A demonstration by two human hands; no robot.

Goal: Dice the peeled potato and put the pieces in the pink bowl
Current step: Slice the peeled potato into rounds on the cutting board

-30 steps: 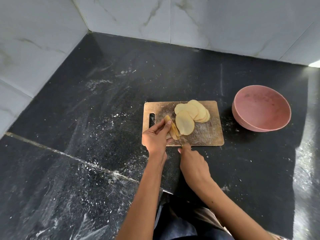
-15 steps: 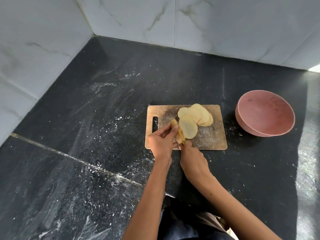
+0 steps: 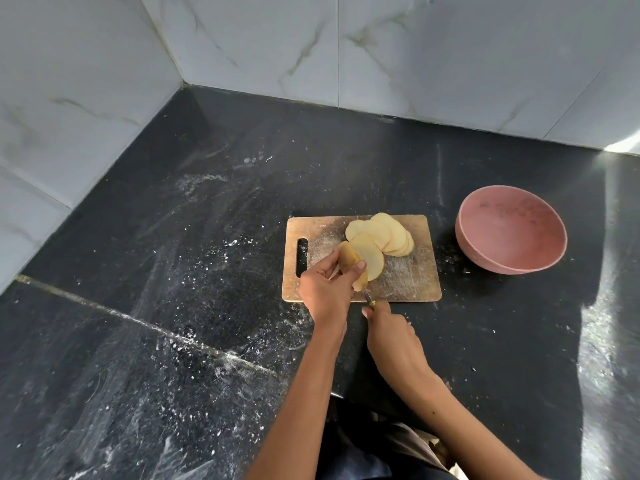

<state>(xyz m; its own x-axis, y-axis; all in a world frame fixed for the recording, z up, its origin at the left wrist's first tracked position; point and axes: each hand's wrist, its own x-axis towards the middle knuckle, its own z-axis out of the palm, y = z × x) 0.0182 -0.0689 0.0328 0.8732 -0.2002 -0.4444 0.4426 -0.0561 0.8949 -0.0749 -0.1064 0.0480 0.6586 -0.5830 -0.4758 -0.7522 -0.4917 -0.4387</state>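
One cutting board (image 3: 408, 282) on worktop. Left hand (image 3: 325, 289) pinches one potato end piece (image 3: 348, 259) at board's near-left. Right hand (image 3: 391, 330) grips one knife (image 3: 367, 295). About six slices (image 3: 384, 237) fanned mid-board. One pink bowl (image 3: 512, 233) right of board, apart.

A black speckled stone countertop (image 3: 173, 271) fills most of the view, dusted with white powdery smears and scattered flecks. A pale seam line (image 3: 145, 323) runs diagonally across its near left part. Two walls of white marble-look tiles with grey and beige veins (image 3: 259, 39) meet in a corner at the back left, thin grout lines dividing them. Bright daylight (image 3: 627, 145) spills in at the far right edge, leaving a glossy sheen down the counter's right side
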